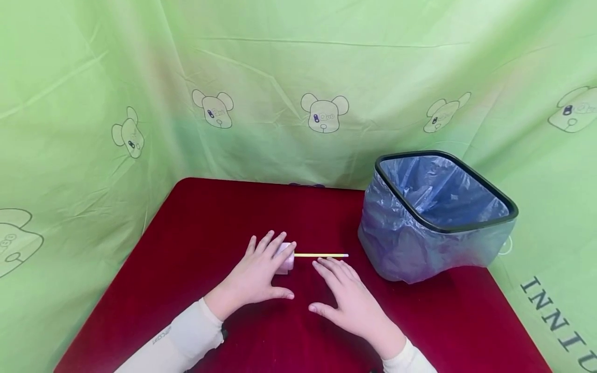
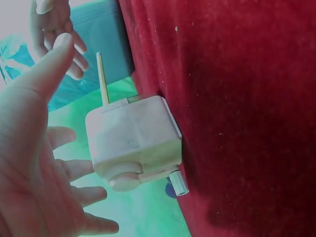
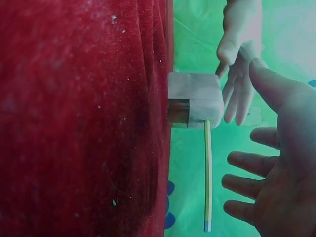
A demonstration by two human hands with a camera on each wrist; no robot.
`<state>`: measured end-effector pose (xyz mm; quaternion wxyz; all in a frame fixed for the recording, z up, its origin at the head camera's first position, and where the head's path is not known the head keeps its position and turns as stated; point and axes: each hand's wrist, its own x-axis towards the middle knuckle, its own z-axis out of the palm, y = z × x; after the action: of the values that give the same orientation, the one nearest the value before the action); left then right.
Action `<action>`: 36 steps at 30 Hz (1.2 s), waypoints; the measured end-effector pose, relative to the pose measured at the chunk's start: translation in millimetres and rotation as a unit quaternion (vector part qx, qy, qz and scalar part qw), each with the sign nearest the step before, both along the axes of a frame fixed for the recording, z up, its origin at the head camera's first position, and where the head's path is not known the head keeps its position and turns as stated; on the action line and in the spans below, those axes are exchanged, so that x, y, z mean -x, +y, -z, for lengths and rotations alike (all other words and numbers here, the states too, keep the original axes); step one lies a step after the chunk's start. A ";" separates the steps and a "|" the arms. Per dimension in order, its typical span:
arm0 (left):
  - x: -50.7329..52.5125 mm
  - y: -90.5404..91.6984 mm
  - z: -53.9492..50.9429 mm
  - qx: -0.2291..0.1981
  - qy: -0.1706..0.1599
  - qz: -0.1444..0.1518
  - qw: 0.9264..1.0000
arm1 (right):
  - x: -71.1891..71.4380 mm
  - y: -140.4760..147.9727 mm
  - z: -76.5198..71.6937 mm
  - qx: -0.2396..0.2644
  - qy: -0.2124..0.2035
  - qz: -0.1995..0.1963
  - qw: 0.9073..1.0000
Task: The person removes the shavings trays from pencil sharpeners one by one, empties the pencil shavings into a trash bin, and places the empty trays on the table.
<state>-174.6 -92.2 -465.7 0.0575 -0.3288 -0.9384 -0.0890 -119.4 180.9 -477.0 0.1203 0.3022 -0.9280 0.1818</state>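
A pale crank pencil sharpener (image 2: 136,131) stands on the red tabletop, its small crank handle (image 2: 178,182) showing in the left wrist view. From its front a yellow pencil (image 3: 208,173) sticks out level, pointing right in the head view. My left hand (image 1: 254,280) is spread with straight fingers and partly covers the sharpener in the head view; whether it touches, I cannot tell. Beside the pencil's free end, my right hand (image 1: 350,305) hovers with fingers extended and thumb apart, holding nothing. How deep the pencil's tip sits is hidden inside the sharpener.
At the right of the red table (image 1: 224,217) stands a bin (image 1: 396,254) lined with a translucent bluish bag, its black rim facing up. Green cloth (image 1: 270,67) with printed bear heads hangs behind the table and at both sides.
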 end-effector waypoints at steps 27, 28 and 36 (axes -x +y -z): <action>30.5 6.1 -5.0 -0.020 -0.029 -0.007 0.999 | 3.6 -12.1 5.4 -0.010 -0.057 0.025 0.998; 31.0 6.5 -5.6 -0.018 -0.031 -0.008 0.999 | 4.0 -12.5 5.7 -0.009 -0.059 0.025 0.998; 33.5 9.5 -8.4 -0.012 -0.052 -0.017 0.998 | 6.0 -14.1 7.7 -0.011 -0.081 0.022 0.996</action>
<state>-208.2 -82.7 -457.3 0.0139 -0.3072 -0.9444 -0.1166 -125.3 166.8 -484.7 0.0455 0.2672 -0.9430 0.1932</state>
